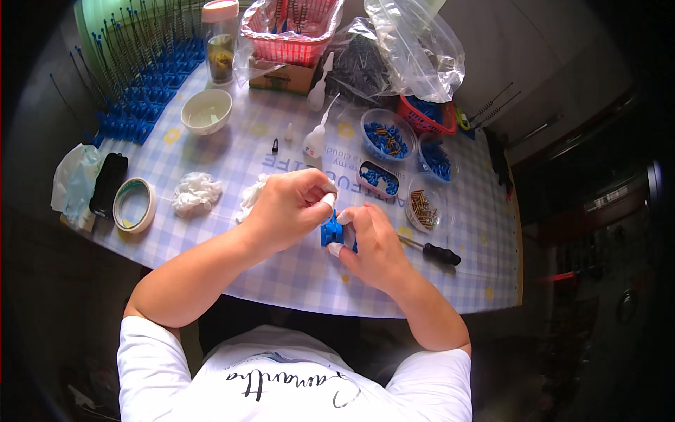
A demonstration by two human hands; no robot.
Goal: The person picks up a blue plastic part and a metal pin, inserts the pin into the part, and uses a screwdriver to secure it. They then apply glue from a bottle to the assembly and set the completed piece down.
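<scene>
A small blue plastic part (331, 235) stands over the checked tablecloth, with my right hand (378, 247) closed on it between thumb and fingers. Just above it my left hand (288, 204) is pinched shut; whatever its fingers hold is hidden. White coverings wrap some fingertips of both hands. To the right of my right hand lies a screwdriver (441, 254) with a black handle. Beyond it, a clear tub of brass-coloured screws (423, 210) sits near a small tray of blue pieces (378, 178). Behind my left hand is a crumpled white tissue (251, 195).
Round tubs of blue parts (388, 138) and a red basket (426, 115) stand at the back right. White squeeze bottles (315, 143), a bowl (206, 112) and a jar (221, 53) are farther back. Tape (134, 205) lies left, before rows of blue pieces with upright springs (151, 88).
</scene>
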